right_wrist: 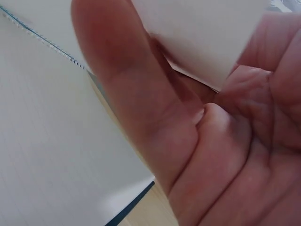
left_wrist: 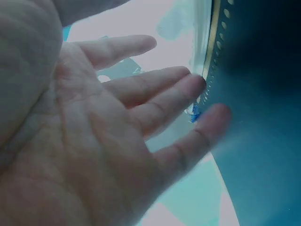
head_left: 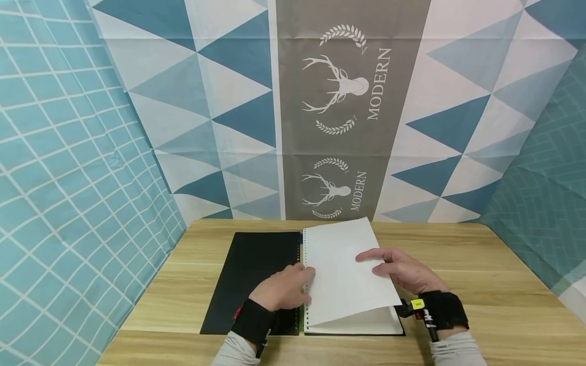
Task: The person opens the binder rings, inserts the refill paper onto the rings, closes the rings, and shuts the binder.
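Note:
An open loose-leaf notebook (head_left: 350, 329) lies on the table, its black cover (head_left: 256, 274) folded out to the left. White sheets with a row of punched holes fill its right half. My right hand (head_left: 407, 272) pinches the top white sheet (head_left: 339, 269) by its right edge, which is raised and bowed above the pages (right_wrist: 56, 127) below. Over the binding, my left hand (head_left: 285, 287) reaches with its fingertips at the holed edge of the sheet. In the left wrist view its fingers (left_wrist: 160, 106) are loosely extended beside the perforated dark cover (left_wrist: 263, 141).
The wooden table (head_left: 480, 274) extends on both sides of the notebook. A patterned cloth backdrop (head_left: 348, 127) with deer heads hangs behind it, and a blue checked cloth (head_left: 68, 152) borders the left. Black bands (head_left: 443, 310) with small devices circle both wrists.

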### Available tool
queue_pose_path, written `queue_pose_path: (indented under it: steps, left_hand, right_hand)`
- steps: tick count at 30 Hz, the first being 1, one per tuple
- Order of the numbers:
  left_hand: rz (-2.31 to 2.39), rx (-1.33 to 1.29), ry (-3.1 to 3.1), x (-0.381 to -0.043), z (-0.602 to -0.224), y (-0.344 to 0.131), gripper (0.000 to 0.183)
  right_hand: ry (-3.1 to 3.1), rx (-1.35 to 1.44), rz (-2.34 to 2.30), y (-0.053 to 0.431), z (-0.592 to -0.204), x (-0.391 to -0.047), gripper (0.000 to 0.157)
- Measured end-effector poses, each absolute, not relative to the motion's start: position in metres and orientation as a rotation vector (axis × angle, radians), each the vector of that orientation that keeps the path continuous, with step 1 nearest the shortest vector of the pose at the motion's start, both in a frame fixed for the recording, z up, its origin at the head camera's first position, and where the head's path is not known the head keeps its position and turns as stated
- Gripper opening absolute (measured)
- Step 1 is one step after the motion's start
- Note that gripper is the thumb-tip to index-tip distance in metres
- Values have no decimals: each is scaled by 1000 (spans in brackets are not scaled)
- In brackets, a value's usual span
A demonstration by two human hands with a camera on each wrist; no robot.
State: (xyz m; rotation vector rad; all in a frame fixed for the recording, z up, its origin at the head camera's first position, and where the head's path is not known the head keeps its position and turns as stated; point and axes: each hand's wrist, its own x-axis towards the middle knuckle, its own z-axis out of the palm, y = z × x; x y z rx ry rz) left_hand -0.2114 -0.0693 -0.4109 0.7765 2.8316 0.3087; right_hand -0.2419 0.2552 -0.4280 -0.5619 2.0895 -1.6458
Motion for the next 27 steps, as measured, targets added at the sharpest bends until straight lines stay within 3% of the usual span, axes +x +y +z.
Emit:
queue_pose_path:
  steps: [9, 18, 27]
  left_hand:
    - [256, 717, 2824, -206, -409, -69, 73]
    - [271, 673, 2835, -207, -407, -67, 62]
    - [296, 660, 2822, -206, -405, -68, 67]
  right_hand:
    - [2059, -570, -1653, 256, -426, -242, 41]
    - [1965, -571, -1729, 246, -426, -243, 42]
    - [1946, -566, -1737, 246, -426, -243, 41]
